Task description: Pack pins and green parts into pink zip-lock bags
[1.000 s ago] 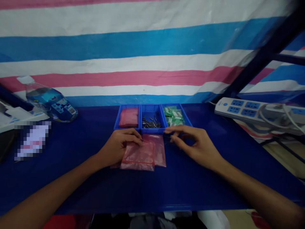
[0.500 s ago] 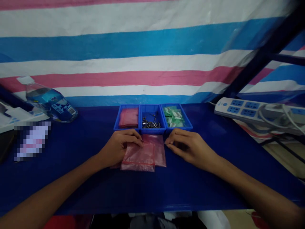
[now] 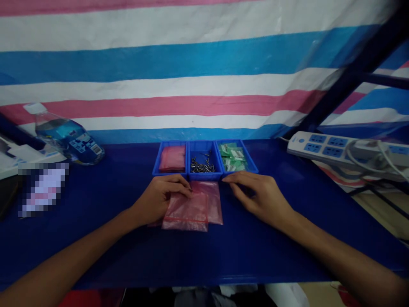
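Note:
My left hand [image 3: 162,196] pinches the edge of a pink zip bag [image 3: 188,213] lying on the table. Other pink bags [image 3: 214,200] overlap beneath and beside it. My right hand [image 3: 258,194] is just right of the bags, holding nothing, thumb and fingers apart, with its fingertips close to the front edge of the blue trays. The left tray [image 3: 156,164] has a stack of pink bags [image 3: 173,157]. In the middle tray [image 3: 198,147] lie small metal screws [image 3: 203,166], and the right tray [image 3: 252,165] has green-and-white packets [image 3: 234,157].
A plastic bottle [image 3: 70,138] leans at the far left, with a white power strip [image 3: 28,160] next to it. Another power strip [image 3: 319,145] with cables is at the right. Striped sheeting [image 3: 191,64] hangs behind the blue table [image 3: 255,256].
My right hand has moved slightly up toward the trays, its fingers stretching and thumb parting from them. My left hand and the bag stay in place.

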A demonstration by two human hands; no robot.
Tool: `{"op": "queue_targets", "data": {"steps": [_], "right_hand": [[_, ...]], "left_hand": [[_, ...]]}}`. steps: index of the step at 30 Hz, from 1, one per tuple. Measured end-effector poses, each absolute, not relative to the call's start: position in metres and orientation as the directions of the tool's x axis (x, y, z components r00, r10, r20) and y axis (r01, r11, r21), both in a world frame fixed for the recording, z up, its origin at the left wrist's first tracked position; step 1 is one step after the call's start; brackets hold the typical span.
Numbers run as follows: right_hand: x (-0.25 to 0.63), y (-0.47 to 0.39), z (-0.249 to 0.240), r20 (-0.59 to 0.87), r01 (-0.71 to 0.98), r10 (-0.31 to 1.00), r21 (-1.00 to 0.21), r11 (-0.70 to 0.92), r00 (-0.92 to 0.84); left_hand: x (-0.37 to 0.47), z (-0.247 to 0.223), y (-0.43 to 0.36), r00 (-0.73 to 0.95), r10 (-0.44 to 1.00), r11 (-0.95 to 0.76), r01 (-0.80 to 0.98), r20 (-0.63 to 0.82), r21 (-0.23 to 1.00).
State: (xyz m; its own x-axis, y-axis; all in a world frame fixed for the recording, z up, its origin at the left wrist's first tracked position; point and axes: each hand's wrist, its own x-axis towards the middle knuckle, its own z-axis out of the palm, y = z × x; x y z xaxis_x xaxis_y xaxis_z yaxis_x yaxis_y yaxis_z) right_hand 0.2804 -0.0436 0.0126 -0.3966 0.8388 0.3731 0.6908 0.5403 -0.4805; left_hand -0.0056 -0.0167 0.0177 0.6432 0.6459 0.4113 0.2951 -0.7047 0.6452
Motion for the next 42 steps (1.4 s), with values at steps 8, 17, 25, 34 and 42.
{"op": "queue_targets", "data": {"steps": [8, 17, 25, 34, 42], "right_hand": [[0.280, -0.042, -0.002, 0.148, 0.774, 0.760, 0.162, 0.612, -0.633], [0.280, -0.046, 0.023, 0.177, 0.553, 0.893, -0.730, 0.401, -0.413], [0.273, -0.047, 0.020, 0.172, 0.186, 0.944, -0.955, 0.229, -0.281], [0.252, -0.073, 0.019, 0.370, 0.453, 0.695, -0.556, 0.697, -0.617], [0.240, -0.079, 0.021, 0.473, 0.321, 0.774, -0.720, 0.615, -0.421]], "left_hand": [[-0.005, 0.017, -0.018, 0.644, 0.640, -0.705, 0.275, 0.419, 0.653], [-0.006, 0.014, -0.016, 0.638, 0.662, -0.677, 0.284, 0.393, 0.679], [-0.007, 0.011, -0.015, 0.648, 0.654, -0.684, 0.286, 0.391, 0.671], [0.005, 0.026, -0.037, 0.554, 0.743, -0.586, 0.266, 0.376, 0.766], [0.013, 0.031, -0.049, 0.531, 0.846, -0.178, 0.222, 0.034, 0.959]]}}
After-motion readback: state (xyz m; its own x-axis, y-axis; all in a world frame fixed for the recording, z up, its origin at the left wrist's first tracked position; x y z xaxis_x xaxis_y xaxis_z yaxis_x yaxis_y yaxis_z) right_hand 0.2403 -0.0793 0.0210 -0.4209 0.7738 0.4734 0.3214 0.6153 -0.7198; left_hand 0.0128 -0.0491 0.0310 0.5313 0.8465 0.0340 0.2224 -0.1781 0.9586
